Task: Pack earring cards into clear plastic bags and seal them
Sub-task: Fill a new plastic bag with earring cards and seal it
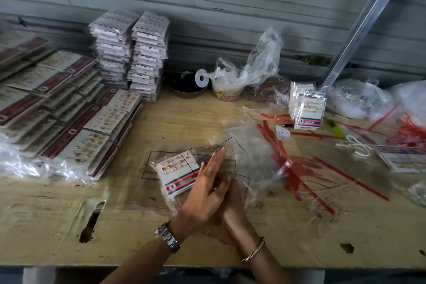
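Observation:
An earring card [176, 174] with a green and red stripe lies inside a clear plastic bag [171, 202] at the middle of the wooden table. My left hand [207, 188], with a watch on its wrist, lies across the bag with straight fingers pressing flat on its right part. My right hand [232, 200], a bangle on its wrist, sits just under and behind the left hand at the bag's right edge. Its fingers are mostly hidden by the left hand.
Loose clear bags [253, 152] and peeled red strips [299, 168] lie to the right. A small stack of bagged cards [307, 110] stands at back right. Rows of earring cards [69, 108] and two tall packed stacks [131, 55] fill the left. A bowl [186, 86] sits by the wall.

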A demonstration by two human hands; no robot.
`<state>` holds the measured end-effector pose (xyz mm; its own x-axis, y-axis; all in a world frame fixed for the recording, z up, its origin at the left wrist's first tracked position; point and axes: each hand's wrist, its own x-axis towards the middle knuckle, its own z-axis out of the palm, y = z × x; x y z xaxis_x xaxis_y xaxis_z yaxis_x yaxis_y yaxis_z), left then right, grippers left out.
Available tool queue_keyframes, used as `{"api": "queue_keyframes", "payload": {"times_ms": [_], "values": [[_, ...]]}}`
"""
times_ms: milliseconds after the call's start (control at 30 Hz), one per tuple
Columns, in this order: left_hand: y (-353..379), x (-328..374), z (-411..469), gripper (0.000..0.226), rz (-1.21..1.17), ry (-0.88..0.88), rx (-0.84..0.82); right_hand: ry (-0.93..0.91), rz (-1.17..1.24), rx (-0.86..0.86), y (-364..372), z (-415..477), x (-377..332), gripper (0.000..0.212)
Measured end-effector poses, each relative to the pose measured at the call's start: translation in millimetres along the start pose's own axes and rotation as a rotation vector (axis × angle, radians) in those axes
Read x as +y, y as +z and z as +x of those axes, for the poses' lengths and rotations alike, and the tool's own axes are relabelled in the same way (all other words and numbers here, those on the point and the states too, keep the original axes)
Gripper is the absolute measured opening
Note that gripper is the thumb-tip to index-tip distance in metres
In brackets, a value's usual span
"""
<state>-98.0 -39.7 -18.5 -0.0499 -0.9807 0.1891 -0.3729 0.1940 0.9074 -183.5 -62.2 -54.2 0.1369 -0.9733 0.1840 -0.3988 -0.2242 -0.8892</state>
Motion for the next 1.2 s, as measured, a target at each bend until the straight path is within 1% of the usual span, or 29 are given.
{"api": "queue_keyframes", "payload": {"times_ms": [33,133,200,233,300,367,433,533,600,633,733,833,967,1067,1133,1200], "values": [[0.3,-2.2,0.8,0.061,0.031,-0.019,-0.010,-0.001,-0.013,-0.011,0.0,2.2,-2.0,0.021],[1.3,-7.8,2.2,0.050,0.058,-0.093,-0.047,-0.021,-0.059,-0.117,-12.6,1.4,-14.1,0.018],[1.1,-10.9,1.3,0.044,0.068,-0.106,-0.066,-0.111,-0.073,-0.199,-31.0,0.5,-20.4,0.020],[0.6,-12.2,0.0,0.040,0.088,-0.100,-0.070,-0.174,-0.082,-0.203,-42.4,1.5,-20.2,0.018],[-0.3,-14.3,-3.4,0.037,0.154,-0.060,-0.071,-0.228,-0.065,-0.140,-67.6,6.7,-19.2,0.015],[0.4,-20.7,-6.1,0.045,0.278,0.015,-0.061,-0.262,0.006,-0.033,-94.0,19.1,-15.3,0.018],[0.1,-27.6,-9.1,0.051,0.411,0.076,-0.070,-0.303,-0.002,0.091,-119.1,41.4,-10.4,0.019],[-1.1,-33.6,-11.4,0.056,0.520,0.125,-0.147,-0.276,-0.124,0.266,-153.5,94.1,6.8,0.017],[-2.0,-36.4,-12.8,0.056,0.563,0.139,-0.165,-0.271,-0.293,0.341,-176.2,133.8,19.6,0.017],[-1.8,-36.8,-12.2,0.055,0.582,0.145,-0.165,-0.262,-0.393,0.352,-188.3,154.3,25.8,0.021],[-0.8,-35.1,-10.6,0.052,0.545,0.166,-0.131,-0.147,-0.649,0.340,-220.5,207.2,40.1,0.039],[-0.5,-37.1,-11.3,0.055,0.474,0.146,-0.103,-0.077,-0.758,0.327,-240.3,239.8,49.1,0.051],[-2.2,-39.2,-13.7,0.058,0.438,0.139,-0.099,0.032,-0.893,0.230,-253.3,264.6,55.8,0.062],[-2.7,-41.7,-13.7,0.062,0.441,0.156,-0.111,0.053,-0.998,0.208,-257.5,269.4,58.1,0.063],[-3.0,-39.3,-14.6,0.068,0.416,0.160,-0.085,0.036,-1.024,0.214,-261.3,268.5,58.7,0.060],[-2.1,-36.3,-17.8,0.061,0.399,0.231,-0.022,0.019,-1.054,0.215,-265.4,267.4,59.0,0.058]]}}
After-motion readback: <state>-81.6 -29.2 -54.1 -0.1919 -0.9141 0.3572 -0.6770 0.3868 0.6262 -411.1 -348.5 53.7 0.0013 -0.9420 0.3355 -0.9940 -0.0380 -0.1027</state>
